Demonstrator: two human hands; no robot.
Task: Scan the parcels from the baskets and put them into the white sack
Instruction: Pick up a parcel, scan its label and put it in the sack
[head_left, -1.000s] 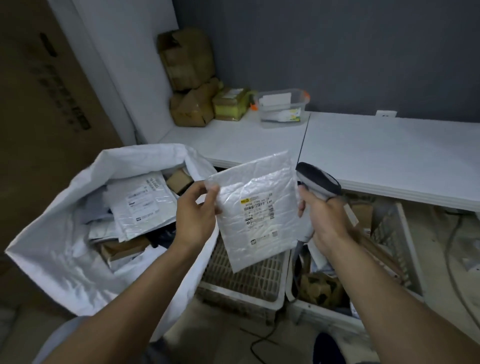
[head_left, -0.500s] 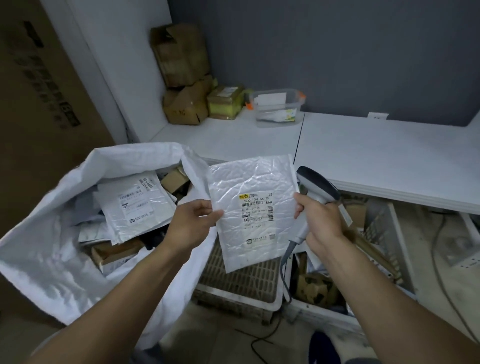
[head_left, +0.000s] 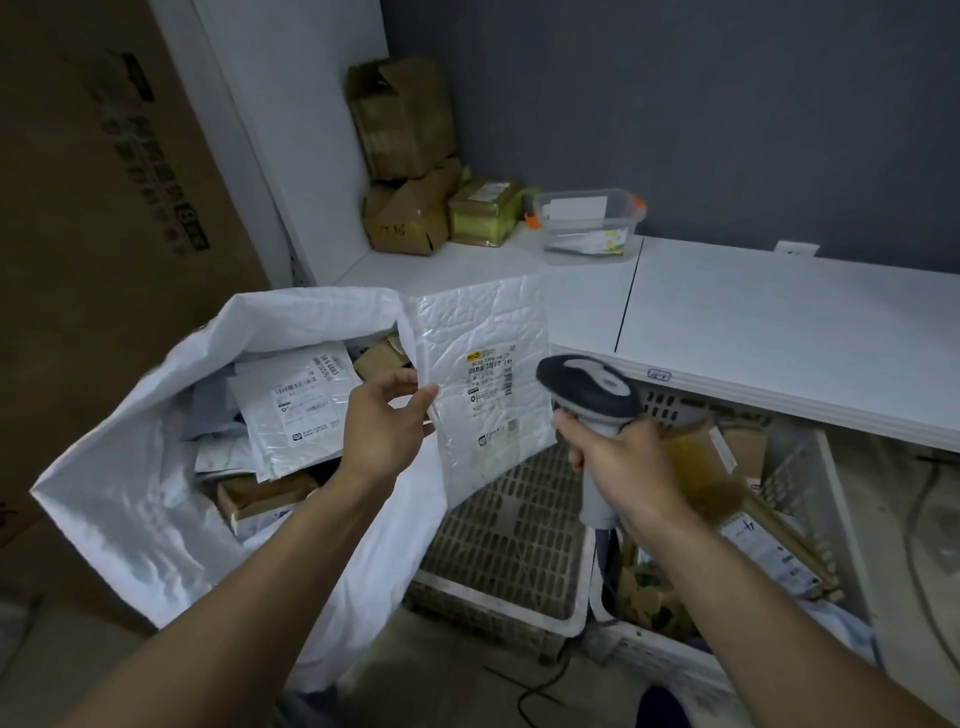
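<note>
While the left hand (head_left: 384, 415) pinches the parcel (head_left: 480, 384), its label unreadable, the right hand (head_left: 623, 457) grips the scanner (head_left: 589, 392).

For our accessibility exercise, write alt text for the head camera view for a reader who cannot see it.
A left hand holds a white parcel upright while the right hand aims a scanner at its label. An open white sack of parcels lies at left, with two baskets below a white counter.

The label print on the held parcel (head_left: 480, 379) is too small to read. The right basket (head_left: 826, 467) contents are blurred behind the right hand (head_left: 623, 457).
</note>
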